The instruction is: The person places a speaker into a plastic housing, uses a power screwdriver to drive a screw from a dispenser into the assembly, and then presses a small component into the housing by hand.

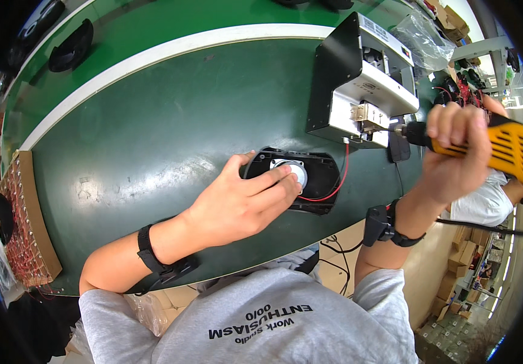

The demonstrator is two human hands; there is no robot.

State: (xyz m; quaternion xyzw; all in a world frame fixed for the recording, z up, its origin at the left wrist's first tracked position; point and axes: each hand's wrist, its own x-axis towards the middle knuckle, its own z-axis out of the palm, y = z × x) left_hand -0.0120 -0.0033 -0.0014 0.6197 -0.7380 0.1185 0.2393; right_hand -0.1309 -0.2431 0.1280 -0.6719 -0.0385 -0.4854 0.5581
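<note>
My left hand (237, 203) grips a black plastic speaker housing (323, 176) lying on the green table. Its fingers press on the round, silvery speaker driver (298, 174) inside, and its thumb is at the housing's far left edge. A red wire (341, 179) runs from the driver to a small white connector beyond the housing. My right hand (458, 145) is closed around a yellow and black power screwdriver (513, 148), held sideways. The screwdriver's thin bit points left, its tip at the metal outlet block (370, 116) of a black and silver screw feeder (364, 79).
A cardboard box (33, 221) full of red-wired parts stands at the left table edge. Black plastic shells (71, 45) lie beyond the white ledge (170, 45). Clear plastic bags (422, 39) sit behind the feeder. A black cable (486, 227) crosses at right. Another person's pale clothing (483, 203) shows there.
</note>
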